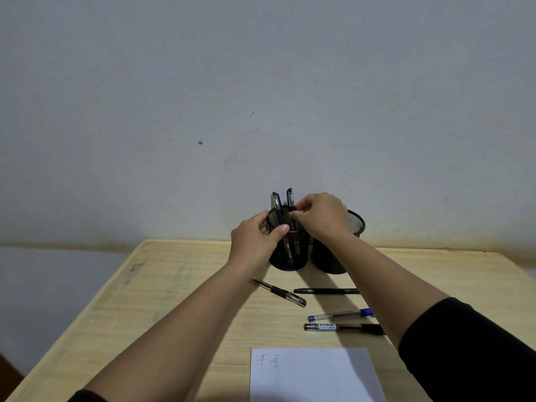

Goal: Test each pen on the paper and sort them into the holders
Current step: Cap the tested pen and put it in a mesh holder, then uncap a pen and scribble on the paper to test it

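Two round black wire-mesh pen holders stand side by side near the far edge of a pale wooden table (179, 288), close to a grey-white wall (203, 97). The left mesh holder (285, 255) contains two dark capped pens: one pen (277, 206) leans left, the other pen (290, 195) stands more upright beside it. Inside the right mesh holder (355, 223) nothing can be made out.

The person's left hand (255, 239) grips the left holder from its left side, thumb curled over the near rim. The right hand (319, 214) hovers over the same holder's mouth, fingertips pinched on the more upright pen.

Nearer the person, four pens lie on the table: an uncapped black-grip clear pen (280, 293), angled; a slim all-black pen (326, 291); a clear pen with blue cap (340, 314); and a clear black-ink pen with a barcode label (342, 327). A white sheet of paper (316, 375) lies at the near edge, with two small handwritten scribbles near its left corner. Both forearms are bare, with black sleeves (464, 349) pushed up.
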A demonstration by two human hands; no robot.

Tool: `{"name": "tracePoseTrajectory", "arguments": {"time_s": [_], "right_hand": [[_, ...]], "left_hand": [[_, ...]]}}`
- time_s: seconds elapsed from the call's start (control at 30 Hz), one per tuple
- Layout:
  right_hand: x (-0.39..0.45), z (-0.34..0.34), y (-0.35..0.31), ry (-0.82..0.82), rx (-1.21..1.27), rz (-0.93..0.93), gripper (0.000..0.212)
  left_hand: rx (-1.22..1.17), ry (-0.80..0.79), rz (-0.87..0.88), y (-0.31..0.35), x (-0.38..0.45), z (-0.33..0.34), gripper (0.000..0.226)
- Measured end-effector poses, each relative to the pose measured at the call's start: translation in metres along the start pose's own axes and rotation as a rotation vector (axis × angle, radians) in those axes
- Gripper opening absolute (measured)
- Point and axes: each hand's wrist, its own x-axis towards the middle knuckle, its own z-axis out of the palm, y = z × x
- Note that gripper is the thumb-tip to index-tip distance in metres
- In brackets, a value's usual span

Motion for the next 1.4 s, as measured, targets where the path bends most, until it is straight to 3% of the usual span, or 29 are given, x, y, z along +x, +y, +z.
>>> {"name": "tracePoseTrajectory", "arguments": {"time_s": [0.23, 0.4, 0.6, 0.8, 1.0, 1.07, 1.3, 1.4], "right_hand": [[0.001, 0.001, 0.005, -0.010, 0.076, -0.018, 0.013], [-0.020, -0.011, -0.001, 0.109, 0.190, -0.089, 0.021], [-0.086, -0.011, 0.004, 0.257, 0.265, -0.217, 0.013], [-0.126, 0.024, 0.033, -0.065, 0.049, -0.059, 0.023], [-0.133, 0.030, 0.033, -0.118, -0.129, -0.118, 0.026], [-0.133, 0.027, 0.030, -0.112, -0.022, -0.092, 0.021], [-0.135, 0.007, 0.009, -0.068, 0.811, 0.058, 0.007], [-0.142, 0.003, 0.001, -0.034, 0.876, 0.002, 0.013]], "left_hand": [[-0.007, 0.007, -0.004, 0.000, 0.000, -0.001, 0.048], [0.023, 0.013, -0.021, -0.002, -0.005, -0.005, 0.060], [0.134, 0.003, 0.035, -0.028, -0.029, -0.015, 0.034], [0.373, -0.175, 0.042, -0.060, -0.046, -0.018, 0.023], [0.412, -0.144, 0.069, -0.064, -0.050, -0.020, 0.011], [0.370, -0.103, 0.061, -0.064, -0.053, -0.021, 0.009], [-0.109, -0.042, -0.038, -0.044, -0.074, -0.022, 0.007], [-0.349, -0.128, -0.109, -0.032, -0.086, -0.016, 0.013]]}}
